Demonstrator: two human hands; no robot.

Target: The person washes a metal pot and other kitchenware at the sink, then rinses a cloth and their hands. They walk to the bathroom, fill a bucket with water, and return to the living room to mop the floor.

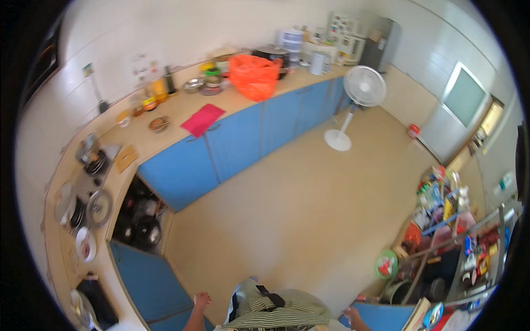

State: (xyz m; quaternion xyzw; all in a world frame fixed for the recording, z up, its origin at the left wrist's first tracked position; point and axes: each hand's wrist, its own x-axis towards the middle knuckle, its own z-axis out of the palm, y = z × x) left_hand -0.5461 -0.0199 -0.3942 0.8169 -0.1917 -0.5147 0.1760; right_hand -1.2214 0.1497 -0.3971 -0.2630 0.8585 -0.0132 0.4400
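My left hand (202, 299) hangs beside my body, close to the blue cabinet doors (151, 279) on the left. Nothing shows in its loosely bent fingers. My right hand (351, 313) hangs low at my other side, near a blue panel (383, 314), and also looks empty. Between them are my striped apron (277, 312) and its dark strap. On the left counter (105, 267) sit a white bowl with food (85, 244), a round glass lid (99, 208) and a metal pot (88, 149). Under that counter, pans (148, 231) stand in an open cupboard.
A white pedestal fan (364, 86) stands on the tiled floor (285, 194). Along the back counter are a red plastic bag (254, 76), a pink cloth (203, 120) and several bottles. A cluttered rack (443, 265) and a green basin (386, 264) line the right side.
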